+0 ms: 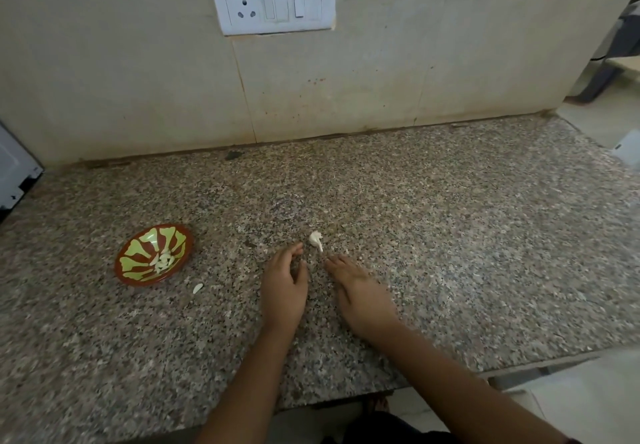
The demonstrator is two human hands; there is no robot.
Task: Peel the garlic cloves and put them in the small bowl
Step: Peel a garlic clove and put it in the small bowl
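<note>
A small red bowl with a green pattern (130, 272) stands on the granite counter at the left, and several peeled white cloves (162, 260) lie inside it. One loose white clove (197, 288) lies on the counter just right of the bowl. A white garlic piece with its papery skin (316, 240) lies on the counter just beyond my fingertips. My left hand (283, 287) rests on the counter with loosely curved fingers and holds nothing. My right hand (360, 293) lies flat beside it, fingertips close to the garlic piece but apart from it.
The speckled granite counter (450, 235) ends at a front edge near my arms and at a right edge. A tiled wall with a white switchboard (272, 3) rises behind. A grey appliance corner (15, 173) pokes in at the far left.
</note>
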